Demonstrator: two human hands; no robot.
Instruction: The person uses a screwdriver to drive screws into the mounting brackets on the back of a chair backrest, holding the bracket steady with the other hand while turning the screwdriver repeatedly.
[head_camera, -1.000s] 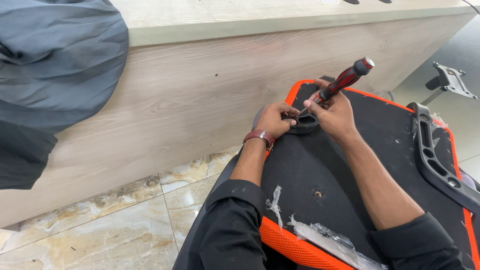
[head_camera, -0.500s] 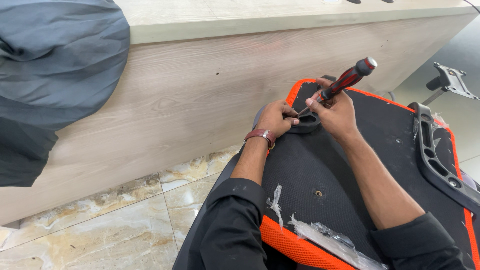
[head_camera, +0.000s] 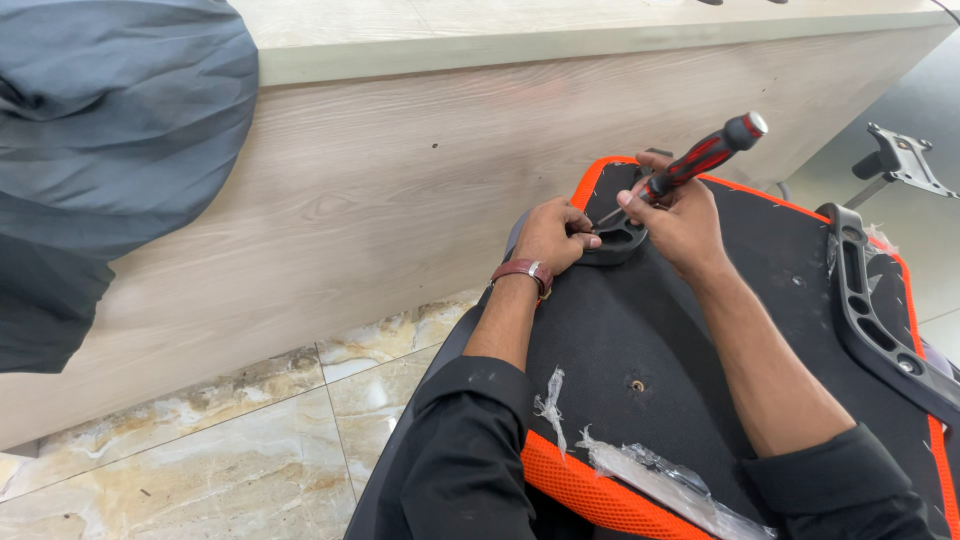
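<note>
Setting: wooden counter (head_camera: 420, 190) over marble floor (head_camera: 200, 460).
Chair seat (head_camera: 700, 340): black, orange-edged, beside the counter.
Bracket (head_camera: 612, 238): black, at the seat's far edge.
Right hand (head_camera: 682, 222): fist closed around screwdriver (head_camera: 700, 160), tip on bracket.
Left hand (head_camera: 552, 235): fingers curled, pressing the bracket.

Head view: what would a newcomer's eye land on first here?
First the screwdriver with its red and black handle, held tilted in the right hand near the far edge of a black chair seat trimmed in orange. The left hand, a brown wristband below it, steadies a black bracket at the tip. At the left a dark cloth hangs over the wooden counter.
</note>
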